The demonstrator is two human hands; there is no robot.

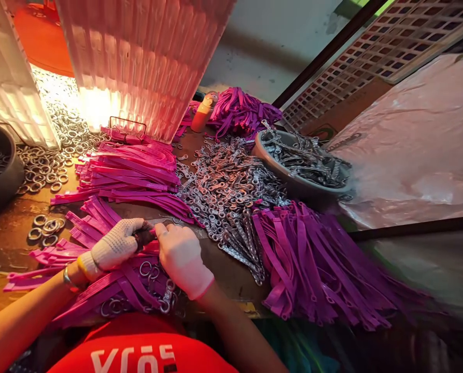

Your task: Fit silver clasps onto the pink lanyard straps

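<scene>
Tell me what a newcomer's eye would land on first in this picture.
Probably the bright magenta straps, bunched left of centre, with purple straps fanned out on the right. Between them gleams a heap of metal chain pieces, beside a filled gray bowl. Nearer, the left hand and right hand, both gloved, meet over another strap pile, while strong light shows beneath the orange shade at upper left.
</scene>
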